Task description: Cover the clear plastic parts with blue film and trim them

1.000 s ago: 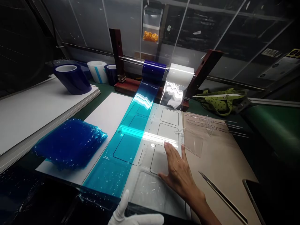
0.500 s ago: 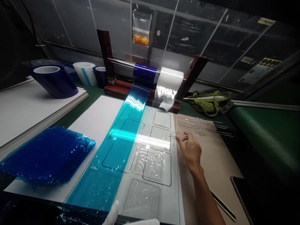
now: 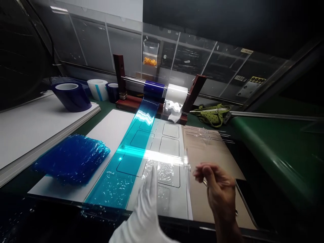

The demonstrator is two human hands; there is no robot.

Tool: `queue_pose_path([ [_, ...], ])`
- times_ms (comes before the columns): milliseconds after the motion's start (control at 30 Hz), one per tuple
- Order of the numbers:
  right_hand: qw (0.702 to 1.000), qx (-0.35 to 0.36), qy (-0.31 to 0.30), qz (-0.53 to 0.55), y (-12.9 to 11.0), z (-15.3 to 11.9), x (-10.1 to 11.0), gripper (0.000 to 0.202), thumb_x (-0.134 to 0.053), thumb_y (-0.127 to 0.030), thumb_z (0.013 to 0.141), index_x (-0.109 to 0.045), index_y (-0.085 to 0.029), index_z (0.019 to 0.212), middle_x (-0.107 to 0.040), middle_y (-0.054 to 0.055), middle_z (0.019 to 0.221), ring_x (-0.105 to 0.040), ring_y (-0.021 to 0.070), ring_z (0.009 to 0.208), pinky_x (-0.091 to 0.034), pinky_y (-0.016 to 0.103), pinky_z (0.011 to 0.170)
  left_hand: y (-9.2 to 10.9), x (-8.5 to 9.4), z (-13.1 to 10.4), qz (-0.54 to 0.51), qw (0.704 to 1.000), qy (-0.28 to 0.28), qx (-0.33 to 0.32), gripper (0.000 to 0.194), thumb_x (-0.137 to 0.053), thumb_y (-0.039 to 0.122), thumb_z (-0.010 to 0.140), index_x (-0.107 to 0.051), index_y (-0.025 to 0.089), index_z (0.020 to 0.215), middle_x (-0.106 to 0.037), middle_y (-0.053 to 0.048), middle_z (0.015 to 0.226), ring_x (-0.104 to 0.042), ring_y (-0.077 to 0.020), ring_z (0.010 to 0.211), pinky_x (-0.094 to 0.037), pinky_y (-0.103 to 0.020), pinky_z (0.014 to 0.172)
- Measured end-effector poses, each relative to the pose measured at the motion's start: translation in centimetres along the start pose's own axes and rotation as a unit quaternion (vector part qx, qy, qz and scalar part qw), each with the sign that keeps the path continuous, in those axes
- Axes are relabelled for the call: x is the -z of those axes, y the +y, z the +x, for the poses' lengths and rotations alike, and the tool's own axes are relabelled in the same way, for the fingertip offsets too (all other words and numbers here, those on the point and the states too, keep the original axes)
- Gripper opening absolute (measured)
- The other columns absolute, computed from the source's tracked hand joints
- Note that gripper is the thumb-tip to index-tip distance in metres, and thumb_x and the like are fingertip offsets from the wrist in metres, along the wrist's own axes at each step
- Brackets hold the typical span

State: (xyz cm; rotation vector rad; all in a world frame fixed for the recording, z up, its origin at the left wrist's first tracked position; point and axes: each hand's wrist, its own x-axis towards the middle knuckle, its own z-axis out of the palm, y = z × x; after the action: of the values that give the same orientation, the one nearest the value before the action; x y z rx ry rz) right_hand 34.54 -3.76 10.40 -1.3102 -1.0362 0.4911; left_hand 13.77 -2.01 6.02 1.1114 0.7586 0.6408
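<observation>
Film (image 3: 131,148) covers several plates — more wait on the brown board (image 3: 215,148). Your right hand (image 3: 220,194) pinches one clear plate (image 3: 186,165) above the sheet; your gloved left hand (image 3: 146,209) hovers flat and holds nothing.

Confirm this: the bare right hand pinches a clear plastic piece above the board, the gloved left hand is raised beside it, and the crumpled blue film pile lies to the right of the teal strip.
One thing is wrong. In the head view, the crumpled blue film pile lies left of the teal strip, not right. The bare right hand does pinch the clear plastic piece, with the gloved left hand raised beside it.
</observation>
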Motion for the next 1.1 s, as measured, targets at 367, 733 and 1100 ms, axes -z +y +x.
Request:
queue_pose_path([
  [367, 0.986, -0.011, 0.013, -0.163, -0.5, -5.3, 2.3, 0.039, -0.044, -0.049, 0.09, -0.068, -0.02, 0.102, -0.063, 0.006, 0.088, -0.059, 0.0205, 0.085, -0.047, 0.032, 0.073, 1.4, -2.3, 0.3, 0.526, 0.786, 0.129, -0.299, 0.119, -0.077, 0.042, 0.047, -0.015, 0.023, 0.147, -0.033, -0.016, 0.136, -0.029, -0.0442, 0.124, -0.021, -0.06, 0.104],
  [733, 0.926, 0.091, -0.132, -0.341, -0.9, -5.1, -1.4, 0.041, -0.032, -0.033, 0.098, -0.051, -0.018, 0.066, -0.04, -0.005, 0.049, -0.039, 0.0084, 0.042, -0.024, 0.024, 0.048, 3.2, -3.3, 0.0, 0.715, 0.647, 0.155, -0.213, 0.103, -0.065, 0.049, 0.051, -0.031, 0.012, 0.141, -0.047, -0.019, 0.115, -0.046, -0.0356, 0.101, -0.037, -0.052, 0.086],
  [1100, 0.851, 0.211, -0.098, -0.47, -1.9, -5.7, -2.2, 0.039, -0.034, -0.026, 0.097, -0.054, -0.018, 0.064, -0.048, -0.002, 0.05, -0.042, 0.0107, 0.044, -0.021, 0.028, 0.05, 4.7, -4.1, -0.9, 0.83, 0.507, 0.126, -0.194, 0.088, -0.061, 0.036, 0.06, -0.036, 0.001, 0.137, -0.059, -0.02, 0.095, -0.056, -0.0377, 0.082, -0.04, -0.056, 0.077],
])
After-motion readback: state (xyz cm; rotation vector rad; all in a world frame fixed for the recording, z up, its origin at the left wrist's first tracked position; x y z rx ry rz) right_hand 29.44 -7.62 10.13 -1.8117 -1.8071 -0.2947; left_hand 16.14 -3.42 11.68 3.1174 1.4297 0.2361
